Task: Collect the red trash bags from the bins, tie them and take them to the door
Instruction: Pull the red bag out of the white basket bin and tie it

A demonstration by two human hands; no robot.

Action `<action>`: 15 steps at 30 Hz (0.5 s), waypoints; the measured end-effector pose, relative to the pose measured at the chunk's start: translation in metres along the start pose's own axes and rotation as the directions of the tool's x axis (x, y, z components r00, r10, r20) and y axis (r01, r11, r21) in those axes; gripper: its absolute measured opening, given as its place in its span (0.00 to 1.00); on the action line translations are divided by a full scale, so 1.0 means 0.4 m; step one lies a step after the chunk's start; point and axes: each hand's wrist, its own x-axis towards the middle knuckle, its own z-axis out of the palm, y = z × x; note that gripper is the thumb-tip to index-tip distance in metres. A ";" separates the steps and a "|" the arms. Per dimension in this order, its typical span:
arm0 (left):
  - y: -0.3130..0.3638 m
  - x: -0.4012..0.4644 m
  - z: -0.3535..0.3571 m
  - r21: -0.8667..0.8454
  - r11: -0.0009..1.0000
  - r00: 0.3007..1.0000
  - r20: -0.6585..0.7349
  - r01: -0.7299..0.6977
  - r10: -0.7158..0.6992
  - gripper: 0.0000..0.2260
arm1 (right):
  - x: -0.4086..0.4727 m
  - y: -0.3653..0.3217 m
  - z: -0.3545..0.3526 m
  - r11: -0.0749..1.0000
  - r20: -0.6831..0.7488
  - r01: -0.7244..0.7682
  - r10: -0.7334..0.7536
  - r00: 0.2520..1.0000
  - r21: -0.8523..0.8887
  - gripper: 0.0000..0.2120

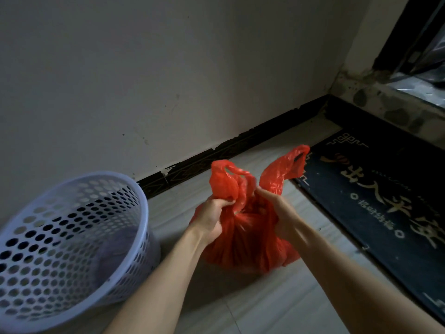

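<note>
Hands meet over a red trash bag (243, 237) that sits on the pale tiled floor (277, 304), out of the bin and near the doorway. The left hand (209, 219) has its grip clenched tight on the bag's gathered neck, fingers curled into a fist around the base of the left handle loop (226, 179), which stands up crumpled above the knuckles. The right hand (279, 213) is slightly blurred; its grip pinches the plastic at the base of the right handle loop (286, 168), which stretches up and away to the right. The bag bulges full below both wrists. A lavender perforated bin (72, 242) stands just to the left by the wall (168, 68). A dark doormat (385, 201) with pale characters lies to the right, its edge near the bag
</note>
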 end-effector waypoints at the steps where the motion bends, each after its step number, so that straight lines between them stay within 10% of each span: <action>1: 0.000 -0.006 -0.003 0.023 1.000 0.997 0.078 0.010 -0.012 0.13 | 0.001 0.001 -0.006 1.000 0.018 -0.013 0.013 1.000 -0.007 0.09; 7: 0.004 -0.024 -0.013 0.171 0.977 0.971 0.179 0.129 -0.160 0.14 | 0.015 0.003 -0.003 0.997 0.014 -0.069 0.069 0.998 0.029 0.07; 15: 0.013 -0.026 0.004 0.546 0.837 0.982 0.131 0.040 -0.133 0.08 | 0.036 -0.015 -0.030 0.779 -0.199 0.101 0.032 0.979 0.619 0.15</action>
